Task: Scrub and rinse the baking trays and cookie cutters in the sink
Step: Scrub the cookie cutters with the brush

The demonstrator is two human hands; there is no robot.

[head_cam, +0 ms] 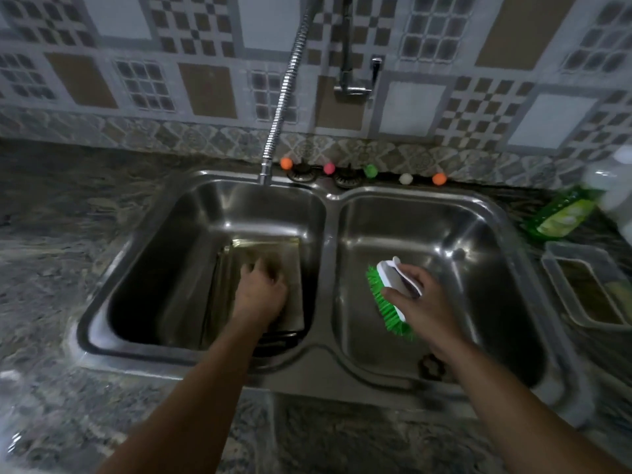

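A steel baking tray (290, 268) lies in the left basin of the double sink (328, 213), toward its right wall. My left hand (261, 294) rests flat on the tray with fingers spread. Whether it grips anything I cannot tell. Over the right basin my right hand (417, 299) is closed around a scrub brush (390, 295) with a white handle and green bristles, bristles facing left and down. A small flower-shaped cookie cutter (431, 367) lies on the floor of the right basin, partly hidden by my right forearm.
A flexible metal faucet hose (280, 107) hangs over the back of the left basin. Small coloured balls (369, 171) line the sink's back rim. On the right counter stand a clear plastic container (584, 285), a green soap holder (561, 215) and a white bottle (615, 186).
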